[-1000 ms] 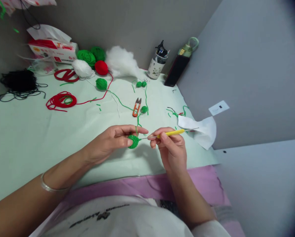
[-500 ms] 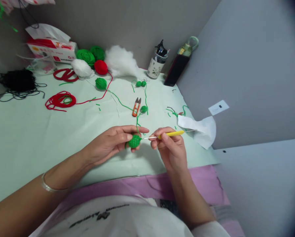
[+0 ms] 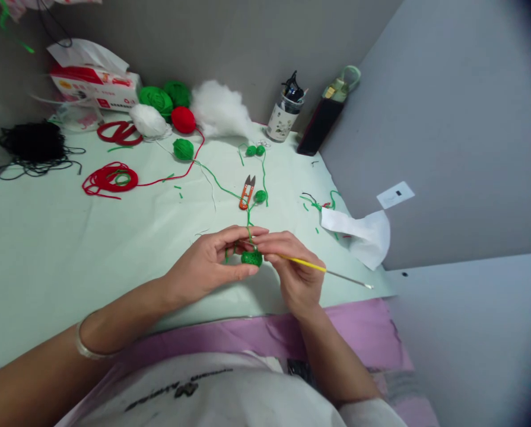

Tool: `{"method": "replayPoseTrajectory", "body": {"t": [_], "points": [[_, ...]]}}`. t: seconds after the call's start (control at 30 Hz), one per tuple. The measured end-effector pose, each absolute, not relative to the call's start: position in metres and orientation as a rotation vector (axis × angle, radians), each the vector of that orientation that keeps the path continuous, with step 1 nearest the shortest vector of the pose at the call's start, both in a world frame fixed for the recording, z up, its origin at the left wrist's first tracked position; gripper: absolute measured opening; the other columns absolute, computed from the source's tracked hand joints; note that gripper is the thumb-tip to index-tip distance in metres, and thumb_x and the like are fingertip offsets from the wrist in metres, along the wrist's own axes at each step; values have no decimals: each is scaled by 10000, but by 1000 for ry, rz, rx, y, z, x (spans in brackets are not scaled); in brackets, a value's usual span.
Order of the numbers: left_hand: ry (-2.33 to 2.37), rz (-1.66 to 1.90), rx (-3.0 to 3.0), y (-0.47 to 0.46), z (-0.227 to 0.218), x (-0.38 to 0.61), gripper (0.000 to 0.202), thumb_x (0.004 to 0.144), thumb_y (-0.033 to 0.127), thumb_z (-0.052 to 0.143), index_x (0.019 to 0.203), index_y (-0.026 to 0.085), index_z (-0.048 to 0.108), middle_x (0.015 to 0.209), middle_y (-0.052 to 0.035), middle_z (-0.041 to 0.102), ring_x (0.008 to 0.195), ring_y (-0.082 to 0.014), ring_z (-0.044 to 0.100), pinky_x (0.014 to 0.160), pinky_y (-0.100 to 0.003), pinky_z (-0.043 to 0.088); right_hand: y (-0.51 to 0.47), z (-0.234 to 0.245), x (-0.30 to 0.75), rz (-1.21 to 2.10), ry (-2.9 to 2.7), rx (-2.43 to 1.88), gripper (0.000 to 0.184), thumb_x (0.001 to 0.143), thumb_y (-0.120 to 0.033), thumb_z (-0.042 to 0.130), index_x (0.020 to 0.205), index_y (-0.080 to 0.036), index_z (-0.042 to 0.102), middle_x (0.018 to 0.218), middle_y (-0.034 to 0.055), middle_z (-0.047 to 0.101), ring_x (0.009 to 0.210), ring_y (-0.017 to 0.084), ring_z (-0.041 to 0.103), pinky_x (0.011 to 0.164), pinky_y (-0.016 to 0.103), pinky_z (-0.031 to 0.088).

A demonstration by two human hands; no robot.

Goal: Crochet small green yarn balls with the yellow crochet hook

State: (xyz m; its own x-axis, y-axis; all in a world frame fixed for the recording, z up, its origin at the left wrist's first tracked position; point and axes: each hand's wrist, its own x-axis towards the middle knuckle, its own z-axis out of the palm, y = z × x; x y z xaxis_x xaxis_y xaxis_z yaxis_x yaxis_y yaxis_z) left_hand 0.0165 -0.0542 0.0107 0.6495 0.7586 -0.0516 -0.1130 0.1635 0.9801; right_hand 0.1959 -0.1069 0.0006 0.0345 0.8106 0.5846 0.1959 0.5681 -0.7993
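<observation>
My left hand point(image 3: 209, 258) pinches a small round green crochet piece point(image 3: 251, 258) at its fingertips, thumb below it. Green yarn point(image 3: 249, 220) runs over the left fingers and back across the table. My right hand point(image 3: 298, 270) grips a yellow-handled crochet hook point(image 3: 307, 263) close against the piece; its shaft sticks out to the lower right, while the working tip is hidden by the fingers. Just beyond the hands lie orange thread snips point(image 3: 247, 193) and a small green crocheted ball point(image 3: 260, 196).
Behind are a green yarn ball point(image 3: 183, 149), a red yarn ball point(image 3: 184, 120), white stuffing point(image 3: 221, 110), red-handled scissors point(image 3: 120, 133) and a tissue pack point(image 3: 96, 89). A pen cup point(image 3: 283, 118) and dark bottle point(image 3: 321, 124) stand back right. Crumpled white tissue point(image 3: 367, 237) lies right, black yarn point(image 3: 31, 145) left.
My right hand has moved left against the left hand, and the hook has tilted, its rear end now pointing down right. The left thumb has shifted beneath the crochet piece, which has turned.
</observation>
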Motion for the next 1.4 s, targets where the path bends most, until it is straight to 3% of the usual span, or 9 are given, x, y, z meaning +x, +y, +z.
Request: {"method": "replayPoseTrajectory", "body": {"t": [0.17, 0.33, 0.67, 1.17, 1.4], "points": [[689, 741, 1373, -53, 12, 16, 557, 777, 186, 785, 1328, 195, 701, 1066, -40, 644, 1003, -180, 645, 972, -350, 522, -104, -5, 200, 823, -1297, -904, 131, 971, -255, 689, 1007, -290, 810, 952, 35, 789, 770, 155, 691, 649, 295, 567], [685, 762, 1445, -50, 14, 15, 508, 781, 175, 765, 1287, 206, 728, 970, -14, 598, 962, -168, 630, 960, -345, 529, -102, -6, 205, 1055, -1178, -904, 159, 983, -369, 669, 980, -251, 775, 901, 42, 783, 721, 152, 697, 667, 301, 593], [697, 720, 1519, -49, 12, 14, 471, 790, 165, 734, 1258, 212, 732, 971, -9, 607, 1001, -179, 644, 979, -357, 514, -100, 5, 217, 1063, -1368, -881, 174, 1023, -330, 604, 991, -229, 742, 930, 46, 785, 796, 162, 718, 734, 314, 605], [764, 691, 1799, -49, 3, 14, 367, 831, 165, 665, 1164, 275, 776, 944, -11, 667, 916, -191, 649, 874, -328, 504, -103, 21, 218, 580, -2012, -969, 129, 1022, -140, 555, 1053, -188, 672, 960, 77, 760, 945, 173, 738, 854, 331, 612], [876, 727, 1651, -48, 3, 18, 395, 812, 178, 699, 1197, 231, 769, 964, -24, 662, 924, -194, 633, 911, -342, 487, -105, 0, 208, -65, -2165, -1004, 220, 989, -70, 538, 1119, -210, 645, 1037, 108, 770, 921, 189, 721, 759, 308, 618]]}}
